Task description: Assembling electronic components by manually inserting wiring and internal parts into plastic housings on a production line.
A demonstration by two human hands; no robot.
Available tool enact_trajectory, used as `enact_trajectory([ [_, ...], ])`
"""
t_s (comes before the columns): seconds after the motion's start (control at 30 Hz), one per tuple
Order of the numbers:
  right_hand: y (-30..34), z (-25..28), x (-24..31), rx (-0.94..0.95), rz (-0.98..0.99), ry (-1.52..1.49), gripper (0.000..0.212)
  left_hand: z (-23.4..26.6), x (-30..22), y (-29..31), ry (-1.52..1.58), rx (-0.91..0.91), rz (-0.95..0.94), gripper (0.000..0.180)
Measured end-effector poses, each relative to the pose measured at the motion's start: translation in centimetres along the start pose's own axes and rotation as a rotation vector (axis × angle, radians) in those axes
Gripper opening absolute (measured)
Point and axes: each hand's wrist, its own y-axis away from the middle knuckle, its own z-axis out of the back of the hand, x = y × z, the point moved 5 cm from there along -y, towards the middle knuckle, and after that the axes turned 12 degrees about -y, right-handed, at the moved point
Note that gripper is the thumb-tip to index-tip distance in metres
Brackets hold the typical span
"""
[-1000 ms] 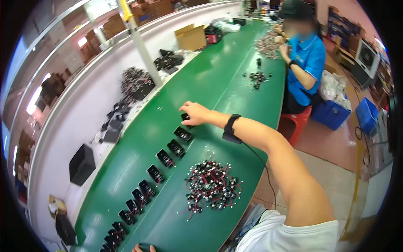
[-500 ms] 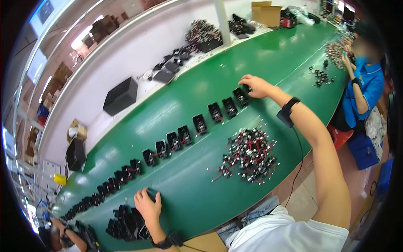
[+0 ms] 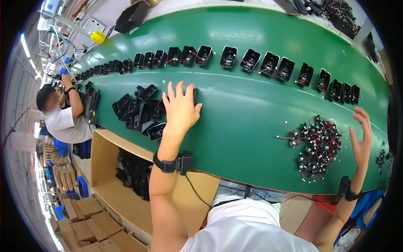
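Note:
My left hand (image 3: pixel 181 108) is palm down with its fingers spread, at the right side of a heap of black plastic housings (image 3: pixel 136 110). A black piece (image 3: pixel 195 96) shows between its thumb and forefinger, mostly hidden by the hand. My right hand (image 3: pixel 362 136) is raised over the right of the table, fingers apart and holding nothing. Left of it lies a pile of small black parts with red wires (image 3: pixel 319 145). Beyond both hands runs a long curved row of open black housings (image 3: pixel 250 61), several with red wires and small parts inside.
The green table (image 3: pixel 239 138) stretches across the view. At its near left stands an open carton (image 3: pixel 121 201) with black pieces inside. A co-worker (image 3: pixel 63 113) sits at the far left. Black boxes (image 3: pixel 132 17) and more parts (image 3: pixel 340 14) lie along the back.
The view has swung left. My right hand has let go of the housing at the row's right end and drawn back toward me. My left hand stays beside the housing heap.

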Motion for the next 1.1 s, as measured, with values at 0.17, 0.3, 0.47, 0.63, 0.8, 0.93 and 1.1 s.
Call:
enact_trajectory([
  [0.17, -4.0, -3.8, 9.5, 0.224, 0.203, -0.055, 0.03, 0.4, 1.6, 1.8, 0.115, 0.136, 0.003, 0.055],
  [0.3, -4.4, -8.0, 11.1, 0.46, 0.286, -0.056, 0.029, 2.4, -3.5, 2.1, 0.195, 0.2, -0.209, 0.054],
  [0.47, -3.8, -12.8, 11.1, 0.647, 0.187, 0.214, 0.029, 5.4, -11.1, 2.5, 0.478, 0.141, -0.574, 0.052],
  [0.63, -4.4, -14.3, 11.2, 0.683, 0.256, 0.092, 0.022, 5.5, -12.7, 2.9, 0.955, 0.144, -0.787, 0.057],
  [0.8, -6.0, -12.2, 12.9, 0.495, 0.089, -0.225, 0.02, 4.4, -11.5, 3.3, 1.558, 0.595, -0.581, 0.059],
  [0.93, -5.9, -11.5, 14.4, 0.398, -0.083, -0.469, 0.024, 3.7, -12.1, 3.3, 2.19, 0.825, -0.324, 0.072],
  [1.1, -5.8, -11.7, 16.1, 0.351, 0.097, -0.593, 0.028, 3.8, -12.6, 3.7, 2.37, 0.912, -0.295, 0.08],
])
